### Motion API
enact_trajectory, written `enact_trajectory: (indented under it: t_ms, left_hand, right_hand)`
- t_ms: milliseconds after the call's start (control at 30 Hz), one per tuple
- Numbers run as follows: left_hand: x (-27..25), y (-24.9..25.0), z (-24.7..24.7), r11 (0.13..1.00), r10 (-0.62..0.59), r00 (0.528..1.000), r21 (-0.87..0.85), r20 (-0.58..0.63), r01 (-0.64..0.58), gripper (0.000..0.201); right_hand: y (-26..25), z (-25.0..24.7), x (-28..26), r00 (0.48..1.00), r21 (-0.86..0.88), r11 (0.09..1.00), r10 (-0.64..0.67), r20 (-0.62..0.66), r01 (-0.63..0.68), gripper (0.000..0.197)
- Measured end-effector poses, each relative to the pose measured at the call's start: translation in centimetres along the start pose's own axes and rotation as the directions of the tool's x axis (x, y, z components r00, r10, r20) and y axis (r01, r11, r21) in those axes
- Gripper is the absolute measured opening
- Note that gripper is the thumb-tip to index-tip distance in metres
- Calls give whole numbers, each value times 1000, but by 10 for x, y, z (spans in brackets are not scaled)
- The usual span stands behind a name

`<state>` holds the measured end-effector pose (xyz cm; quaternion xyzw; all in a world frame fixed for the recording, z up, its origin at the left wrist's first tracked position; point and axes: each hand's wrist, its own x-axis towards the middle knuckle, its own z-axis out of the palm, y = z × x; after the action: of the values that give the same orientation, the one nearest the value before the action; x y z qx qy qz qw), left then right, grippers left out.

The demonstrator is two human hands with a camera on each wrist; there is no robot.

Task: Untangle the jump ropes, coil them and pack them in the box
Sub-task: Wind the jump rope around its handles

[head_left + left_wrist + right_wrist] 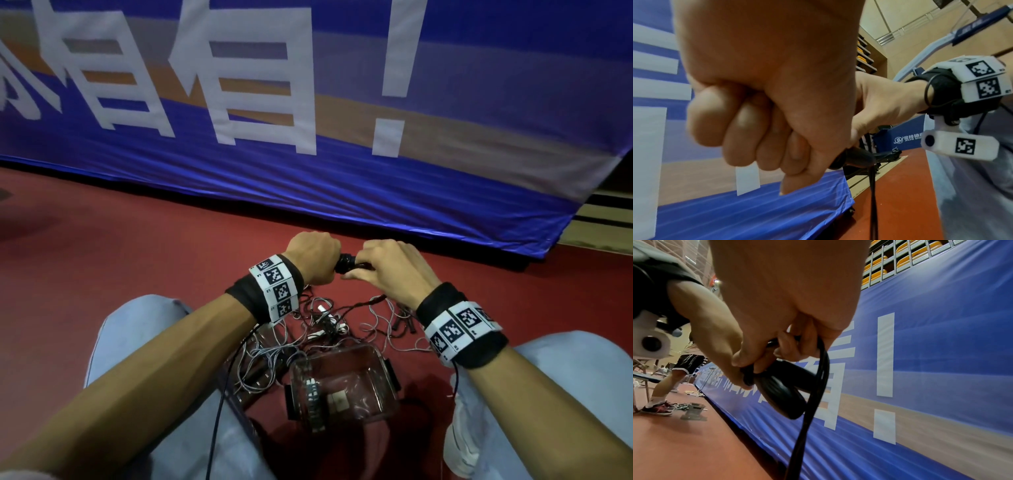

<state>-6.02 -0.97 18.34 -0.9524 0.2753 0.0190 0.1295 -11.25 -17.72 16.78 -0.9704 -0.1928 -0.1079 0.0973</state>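
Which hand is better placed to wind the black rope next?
Probably right: the right hand already pinches the black rope, while the left hand grips the black handles.

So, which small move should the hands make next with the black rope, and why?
Probably wind one more turn: the left hand grips the black handles, the right hand pinches the black cord beside them, and the cord's tail hangs loose. The clear box waits below, beside a tangle of pale ropes.
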Motion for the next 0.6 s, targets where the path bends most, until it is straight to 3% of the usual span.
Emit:
enact_trajectory:
  t_ms: [133,233,367,433,600]
  left_hand:
    - [-1,-6,-6,978,147,987,158,-60,-136,23]
    - [-5,-9,-9,949,236,970,230,-66,-215,23]
    - [-8,-7,-15,892,356,932,326,-75,-314,20]
    - [-9,-2,-15,855,422,903,368,-81,-366,22]
    - [-7,3,-12,801,524,842,412,-128,-435,26]
  right_hand:
    - [-6,-2,0,997,-38,998,41,-60,-43,52]
    - [-5,-6,-2,993,44,993,108,-55,-105,61]
    - [-5,-6,0,974,268,943,162,158,-200,71]
    - [-3,-6,1,953,361,905,129,273,-226,60]
    - [9,-2,-2,883,531,787,38,468,-315,66]
